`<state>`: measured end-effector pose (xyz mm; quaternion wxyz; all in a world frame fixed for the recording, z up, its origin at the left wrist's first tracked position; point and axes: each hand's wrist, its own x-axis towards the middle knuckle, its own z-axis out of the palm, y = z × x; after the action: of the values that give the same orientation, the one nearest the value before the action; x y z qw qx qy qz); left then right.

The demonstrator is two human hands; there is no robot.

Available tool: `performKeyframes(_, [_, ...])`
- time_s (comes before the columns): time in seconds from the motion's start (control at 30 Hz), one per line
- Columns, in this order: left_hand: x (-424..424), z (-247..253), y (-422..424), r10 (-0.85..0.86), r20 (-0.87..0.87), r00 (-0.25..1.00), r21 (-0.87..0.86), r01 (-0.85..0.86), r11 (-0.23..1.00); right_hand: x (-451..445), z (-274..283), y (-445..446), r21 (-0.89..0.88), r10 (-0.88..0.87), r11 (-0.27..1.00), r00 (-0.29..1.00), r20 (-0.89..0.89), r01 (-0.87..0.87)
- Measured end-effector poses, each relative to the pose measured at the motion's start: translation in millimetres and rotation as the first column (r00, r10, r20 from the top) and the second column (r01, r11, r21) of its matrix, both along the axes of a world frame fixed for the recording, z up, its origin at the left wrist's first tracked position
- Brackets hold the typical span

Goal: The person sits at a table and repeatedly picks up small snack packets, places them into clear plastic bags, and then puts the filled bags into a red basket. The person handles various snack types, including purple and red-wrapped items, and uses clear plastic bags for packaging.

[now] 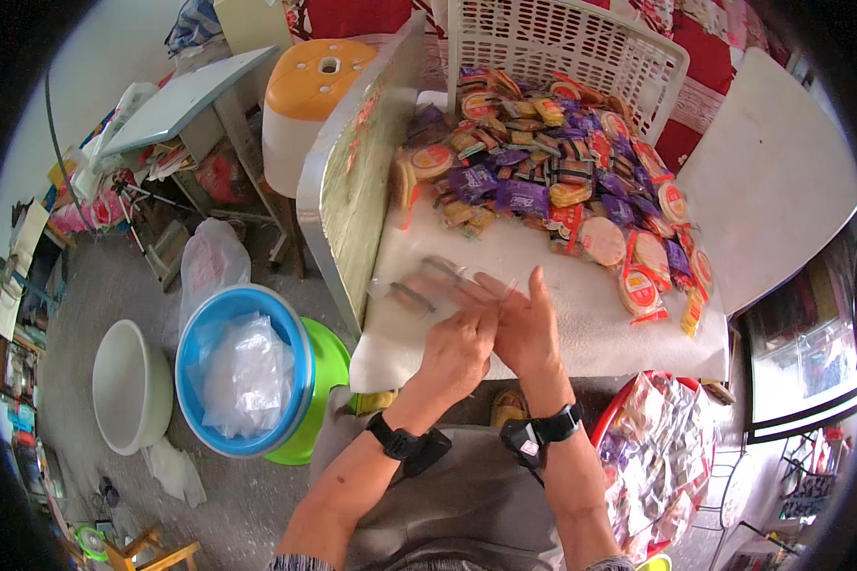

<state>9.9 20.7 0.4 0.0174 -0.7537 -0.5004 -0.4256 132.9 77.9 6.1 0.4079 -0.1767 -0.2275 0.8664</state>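
Over the front of the white padded tabletop (543, 342), my left hand (460, 350) is closed on the edge of a clear plastic bag (435, 285). Motion blurs the bag, which stretches left from my hands with a few small dark-striped snack packets showing through it. My right hand (532, 339) is beside the left, thumb raised and apart. Its fingers reach behind or against the bag; whether they grip it, I cannot tell. Beyond both hands lies a heap of wrapped snacks (521, 196), with purple packets, striped wafers and round crackers in clear red-printed wrappers.
A white plastic crate (578, 53) lies tipped behind the heap. An upright board (350, 185) borders the left side. Lower left, a blue basin (193, 385) holds clear bags (253, 378) near a pale bucket (132, 385). A red tub (607, 414) of wrapped packets is lower right.
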Motion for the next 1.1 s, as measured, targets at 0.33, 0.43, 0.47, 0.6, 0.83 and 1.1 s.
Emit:
performKeyframes(0.33, [-5.2,-1.2,-4.4,0.141,-0.03,0.99,-0.149,-0.144,0.978,18.5,44.8,0.6,0.423,-0.307,0.904,0.583,0.752,-0.069])
performKeyframes(0.43, [-5.1,-5.7,-3.8,0.158,-0.026,0.987,-0.137,-0.16,0.978,15.1,54.2,2.3,0.482,-0.403,0.872,0.435,0.805,-0.085])
performKeyframes(0.47, [-6.5,-7.7,-3.7,0.168,-0.028,0.985,-0.143,-0.17,0.975,16.9,55.5,6.2,0.495,-0.424,0.86,0.371,0.826,-0.12])
performKeyframes(0.6, [-13.3,-3.9,-7.8,0.192,-0.157,0.969,-0.154,-0.216,0.964,12.4,67.2,24.3,0.747,-0.724,0.663,0.205,0.659,-0.058])
performKeyframes(0.83, [-17.9,-9.0,-8.7,0.175,-0.126,0.976,-0.208,-0.199,0.958,-44.9,25.1,110.0,0.737,-0.939,-0.164,0.334,0.088,-0.656])
performKeyframes(1.1, [-18.3,-10.8,-6.4,0.207,-0.147,0.967,-0.298,-0.243,0.923,-31.7,16.6,100.1,0.499,-0.918,0.092,0.12,0.377,-0.862])
